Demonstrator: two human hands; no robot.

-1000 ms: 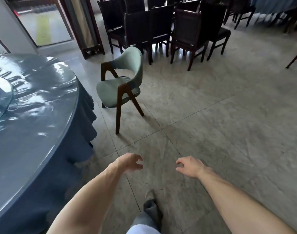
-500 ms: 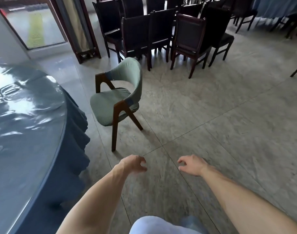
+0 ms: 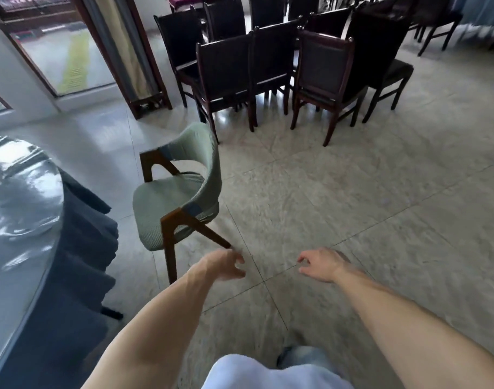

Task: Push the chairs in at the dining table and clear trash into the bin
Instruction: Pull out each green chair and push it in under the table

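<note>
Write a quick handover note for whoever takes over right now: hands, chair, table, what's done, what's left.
Left hand: free, loosely curled, holds nothing, near the green chair's front leg.
Right hand: free, holds nothing.
Green chair: stands apart from the round dining table, seat facing it, not pushed in.
Dark chairs: grouped at the back.
Done: nothing visible.
Left: push the green chair in; no trash or bin in view.
</note>
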